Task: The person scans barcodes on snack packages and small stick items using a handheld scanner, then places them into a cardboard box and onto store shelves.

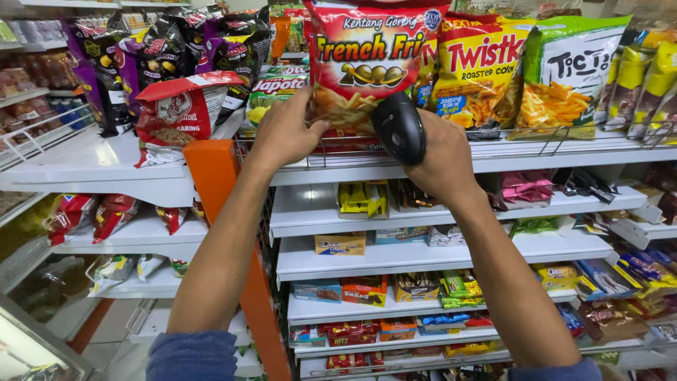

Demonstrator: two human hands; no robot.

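The left hand pinches the lower left corner of a big red snack bag standing on the top shelf, its grip closed on the bag. The right hand is wrapped around a black handheld scanner, held just in front of the bag's lower edge. Beside it stand a yellow bag and a green-and-white bag. An orange upright divides the shelving; the bag's top is cut off.

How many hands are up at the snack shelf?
2. The left hand holds the bottom of the red snack bag; the right hand holds a black scanner against it. No others show.
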